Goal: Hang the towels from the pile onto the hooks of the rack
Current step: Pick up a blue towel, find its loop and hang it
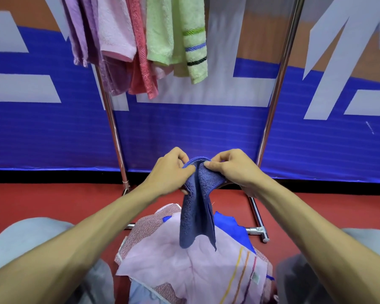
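We see no hooks: top edge cuts off rack and hung towels. Bottom edge cuts pile. Some of our fingers hide behind blue towel.

Single head-worn wide-angle view, facing forward and down; rack ahead, pile close below.

Bunched dark blue towel dangling above pink-topped pile; pastel towels high on chrome rack.
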{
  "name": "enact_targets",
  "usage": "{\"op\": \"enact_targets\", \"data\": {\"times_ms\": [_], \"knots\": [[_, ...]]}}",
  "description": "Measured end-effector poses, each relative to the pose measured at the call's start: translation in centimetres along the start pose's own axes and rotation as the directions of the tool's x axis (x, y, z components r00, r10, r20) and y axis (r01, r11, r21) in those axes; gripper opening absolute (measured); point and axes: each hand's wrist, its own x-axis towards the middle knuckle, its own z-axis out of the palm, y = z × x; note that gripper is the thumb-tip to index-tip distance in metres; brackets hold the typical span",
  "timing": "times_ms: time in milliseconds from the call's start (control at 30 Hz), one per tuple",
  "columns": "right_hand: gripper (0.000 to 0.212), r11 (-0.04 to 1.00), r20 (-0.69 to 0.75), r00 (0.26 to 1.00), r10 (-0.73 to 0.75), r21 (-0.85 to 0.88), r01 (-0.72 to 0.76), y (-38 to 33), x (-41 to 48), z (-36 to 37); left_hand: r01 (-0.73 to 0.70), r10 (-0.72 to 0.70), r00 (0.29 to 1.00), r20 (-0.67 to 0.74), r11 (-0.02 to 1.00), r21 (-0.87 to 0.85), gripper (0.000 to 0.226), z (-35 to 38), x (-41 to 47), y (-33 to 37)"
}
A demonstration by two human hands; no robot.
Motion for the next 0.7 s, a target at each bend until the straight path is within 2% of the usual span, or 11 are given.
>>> {"op": "enact_targets", "data": {"times_ms": [67,167,267,333,400,467,567,633,700], "knots": [[0.019,1.0,0.013,1.0,0.003,0.011,-0.003,-0.2,-0.3,0.0,0.075,-0.066,0.995,0.071,0.989,-0.127,0.013,0.4,-0.3,0.2],[0.019,0.999,0.04,0.999,-0.017,-0.028,0.018,0.0,-0.4,0.0,0.195,-0.138,0.973,0.184,0.917,-0.348,0.016,0.8,-0.5,0.6],[0.028,0.998,0.049,0.998,-0.041,-0.042,0.043,-0.1,-0.4,-0.1,0.273,-0.158,0.947,0.279,0.855,-0.442,0.012,0.7,-0.5,0.9],[0.038,0.996,0.063,0.996,-0.065,-0.059,0.069,-0.6,-0.8,-0.3,0.325,-0.147,0.92,0.364,0.804,-0.498,0.018,0.3,-0.5,1.1],[0.043,0.982,0.091,0.992,-0.091,-0.158,0.104,-1.1,-1.2,-0.7,0.369,-0.116,0.893,0.435,0.742,-0.56,0.024,-0.1,-0.6,1.3],[0.037,0.927,0.09,0.985,-0.15,-0.334,0.172,-1.2,-1.4,-1.1,0.369,-0.076,0.885,0.459,0.717,-0.591,0.024,-0.3,-0.7,1.3],[0.018,0.871,0.054,0.969,-0.243,-0.427,0.242,-1.1,-1.0,-1.4,0.303,-0.097,0.919,0.382,0.793,-0.528,0.022,-0.3,-0.4,1.2],[0.009,0.875,0.063,0.96,-0.271,-0.4,0.274,-1.0,-0.6,-1.6,0.198,-0.097,0.963,0.253,0.89,-0.41,0.02,-0.3,0.2,0.7],[0.01,0.891,0.096,0.943,-0.32,-0.31,0.333,-1.0,-0.3,-2.0,0.097,-0.052,0.984,0.172,0.958,-0.268,0.036,-0.5,1.1,-0.3]]}}
